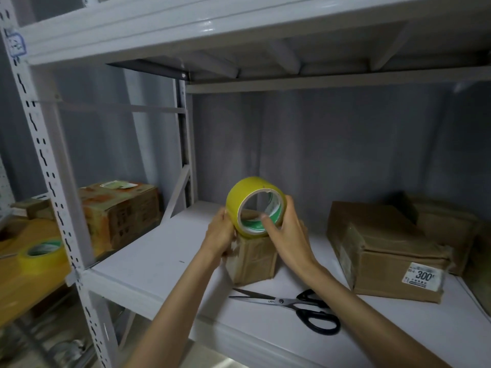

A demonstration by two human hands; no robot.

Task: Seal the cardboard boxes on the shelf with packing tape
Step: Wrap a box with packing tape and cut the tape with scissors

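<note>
View from a head camera, looking down at a white painted metal shelf (148, 264) w/ a smooth, flat deck and perforated steel uprights. Two bare forearms reach in from the bottom edge.

At centre sits one small box (253, 258), roughly cube-shaped, brown cardboard already wrapped in glossy, wrinkled tape. The left hand (220, 233) is curled around the box's upper left corner, holding it steady. The right hand (288, 229) grips one tape roll (255, 205), a wide ring of shiny yellow-tinted tape on a cardboard core w/ a green and white printed liner inside; the thumb hooks into the core, the fingers wrap over the outside. The roll stands on edge, its lower rim touching the top of the small box, hole facing the camera.

Just in front of the box lies one pair of scissors (289, 305): slim steel blades slightly parted, pointing left, and black plastic loop handles to the right.

To the right, well apart from the small box, is a big flat box (385, 251), rectangular, dull brown, taped over, w/ a white printed label reading 300 on its front right corner. One more brown box (446, 221) sits behind it, partly hidden.

Left of the upright, on the next bay, one printed box (122, 211) w/ orange markings and a white label on top, and a second tape roll (43, 254), yellow, lying on an orange-brown surface. Total: 4 boxes, 2 rolls, 1 pair of scissors
</note>
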